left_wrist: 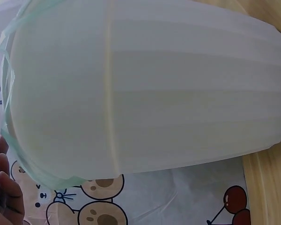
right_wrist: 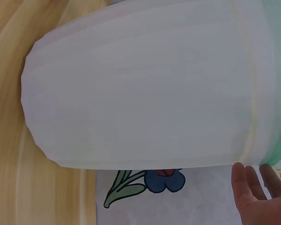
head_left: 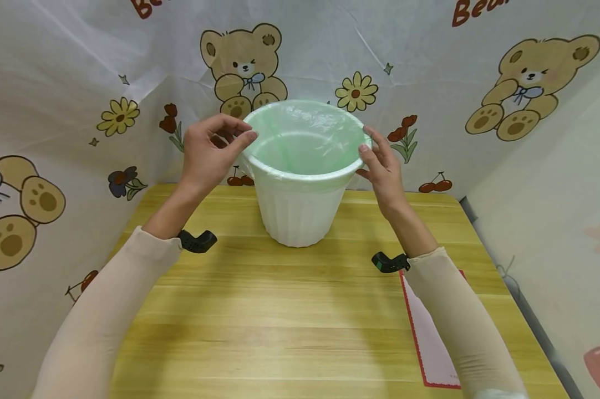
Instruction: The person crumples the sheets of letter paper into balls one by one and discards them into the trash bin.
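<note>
A white ribbed trash bin [head_left: 300,213] stands upright on the table, lined with a thin pale green plastic bag [head_left: 300,144]. The bag's top is folded over the rim, and its loose edge [left_wrist: 25,164] shows in the left wrist view. At the left rim, my left hand [head_left: 210,147] pinches the bag between thumb and index finger, the other fingers curled. My right hand [head_left: 386,174] rests on the right rim, thumb on top. Its fairly straight fingers [right_wrist: 243,187] touch the bin's outside just below the rim in the right wrist view.
The bin stands towards the back of the wooden table [head_left: 280,310], close to a white cloth [head_left: 310,44] printed with bears and flowers. A red-edged pink sheet [head_left: 430,338] lies at the right, partly under my right forearm. Dark wrist cameras [head_left: 197,242] sit on both wrists.
</note>
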{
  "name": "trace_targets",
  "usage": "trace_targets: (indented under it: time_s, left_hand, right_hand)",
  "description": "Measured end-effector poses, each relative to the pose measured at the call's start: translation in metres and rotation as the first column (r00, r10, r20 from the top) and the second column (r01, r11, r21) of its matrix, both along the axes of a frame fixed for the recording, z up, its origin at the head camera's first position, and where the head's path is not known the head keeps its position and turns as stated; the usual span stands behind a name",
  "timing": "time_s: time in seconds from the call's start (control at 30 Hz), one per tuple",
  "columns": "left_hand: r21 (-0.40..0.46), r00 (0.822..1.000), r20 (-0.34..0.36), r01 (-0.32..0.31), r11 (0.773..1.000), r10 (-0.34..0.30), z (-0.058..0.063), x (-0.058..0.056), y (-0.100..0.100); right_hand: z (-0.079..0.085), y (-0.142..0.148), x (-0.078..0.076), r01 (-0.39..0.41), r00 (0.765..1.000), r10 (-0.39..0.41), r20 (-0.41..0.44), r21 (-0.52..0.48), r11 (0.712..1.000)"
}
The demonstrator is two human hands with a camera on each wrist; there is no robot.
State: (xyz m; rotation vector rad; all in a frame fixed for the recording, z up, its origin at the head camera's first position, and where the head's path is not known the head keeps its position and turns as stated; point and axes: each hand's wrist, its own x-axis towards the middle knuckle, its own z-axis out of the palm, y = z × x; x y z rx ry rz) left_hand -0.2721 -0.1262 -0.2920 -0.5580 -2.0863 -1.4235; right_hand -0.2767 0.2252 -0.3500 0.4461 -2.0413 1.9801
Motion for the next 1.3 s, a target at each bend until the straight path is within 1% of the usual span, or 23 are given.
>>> trace_targets:
  time_s: [0.13,0.3,0.43,0.57,0.67,0.77,0.87,0.97,1.07,1.17,1.3]
  left_hand:
    - [0.023,1.0,-0.004,0.005,1.0,-0.005,-0.002,0.006,-0.002]
    - [0.049,1.0,0.007,-0.01,0.999,0.009,-0.01,0.014,-0.006]
    - [0.085,1.0,0.008,-0.002,0.996,0.001,-0.02,0.022,-0.009]
    - [0.116,1.0,-0.01,0.018,0.993,-0.017,-0.033,0.029,-0.011]
    - [0.128,0.999,-0.017,0.03,0.991,-0.028,-0.046,0.034,-0.012]
    - [0.129,0.999,0.006,0.034,0.991,-0.035,-0.063,0.042,-0.012]
    - [0.136,0.998,0.059,0.03,0.99,-0.039,-0.081,0.051,-0.011]
    - [0.149,0.991,0.122,0.031,0.988,-0.05,-0.1,0.059,-0.012]
    - [0.159,0.981,0.18,0.043,0.986,-0.071,-0.12,0.068,-0.013]
    - [0.152,0.97,0.224,0.065,0.986,-0.098,-0.137,0.078,-0.012]
    - [0.134,0.954,0.269,0.1,0.986,-0.133,-0.155,0.092,-0.01]
  right_hand:
    - [0.0,0.001,0.0,0.002,1.0,-0.002,0.001,0.008,1.0]
    - [0.001,0.001,0.001,0.008,1.0,-0.009,0.009,0.027,1.0]
    - [0.002,0.002,0.004,0.03,0.999,-0.031,0.024,0.043,0.999]
    - [0.004,0.003,0.007,0.047,0.999,-0.048,0.026,0.054,0.997]
    - [0.004,0.004,0.01,0.037,0.999,-0.038,0.023,0.043,0.998]
    - [0.001,0.006,0.014,0.04,0.999,-0.04,0.021,0.018,0.999]
    - [-0.003,0.01,0.02,0.049,0.999,-0.049,0.017,-0.001,0.999]
    - [-0.01,0.016,0.027,0.053,0.999,-0.053,0.011,0.016,0.998]
    - [-0.022,0.024,0.037,0.05,0.999,-0.051,0.018,0.033,0.998]
    - [-0.038,0.035,0.05,0.043,0.999,-0.045,0.03,0.042,0.998]
    - [-0.06,0.053,0.072,0.04,0.996,-0.048,0.077,0.098,0.994]
